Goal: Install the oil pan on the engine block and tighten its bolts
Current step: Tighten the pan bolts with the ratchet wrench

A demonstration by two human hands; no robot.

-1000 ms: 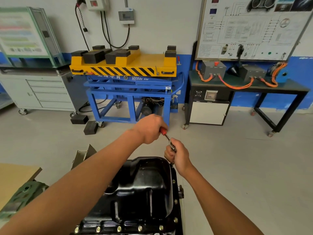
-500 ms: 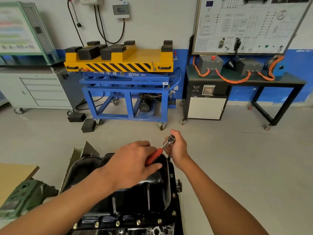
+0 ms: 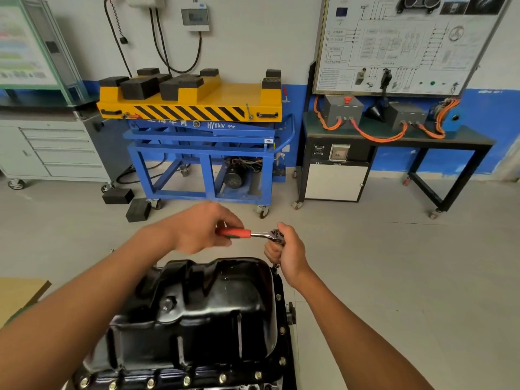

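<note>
The black oil pan (image 3: 202,313) sits upside-up on the engine block at the bottom middle, with bolts (image 3: 278,297) along its right and near flange. A ratchet wrench (image 3: 247,234) with a red handle lies level above the pan's far right corner. My left hand (image 3: 202,229) grips the red handle. My right hand (image 3: 287,251) wraps the ratchet head and the extension that runs down to the flange corner; the socket end is mostly hidden by my fingers.
A blue lift cart with a yellow top (image 3: 194,108) stands across the floor ahead. A grey drawer cabinet (image 3: 56,153) is at the left, a black bench with orange cables (image 3: 394,136) at the right. Black blocks (image 3: 138,211) lie on the floor. A cardboard sheet (image 3: 19,294) is at lower left.
My left hand has swung the red handle: from pointing away, down toward me over the pan, then back out to the left and level. My right hand stayed on the ratchet head.
</note>
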